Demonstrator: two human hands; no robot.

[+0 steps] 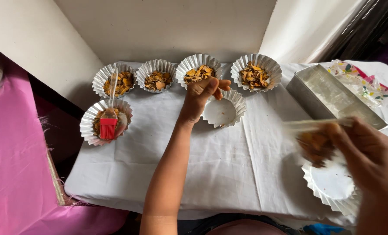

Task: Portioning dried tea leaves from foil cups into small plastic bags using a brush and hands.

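A: Where does the left hand (202, 93) sit?

B: It pinches the near rim of the empty foil cup (222, 112), fingers curled narrow over the edge; that cup rests on the white cloth (211, 161) just in front of the back row of four filled cups (198, 72), nearest the third from the left.

A: And the right hand (363, 152)?

B: It is blurred, well to the right of the empty cup; it seems closed around a pale flat tool (315, 125) with a clump of orange-brown pieces (315, 148) under it, though the exact grip cannot be told; it hangs just above a stack of spare foil cups (333, 185).

A: What makes the filling go well, in her place?

B: Probably holding the empty cup steady by its rim, since thin foil buckles easily; bringing the load low over the cup's middle before letting go, so pieces do not scatter on the cloth; matching the heap to the cups behind it.

A: Anything else near?

B: A red brush (108, 124) lies across a fifth filled cup (91, 124), far left of the empty cup; a long metal tin (333, 98) stands to its right.
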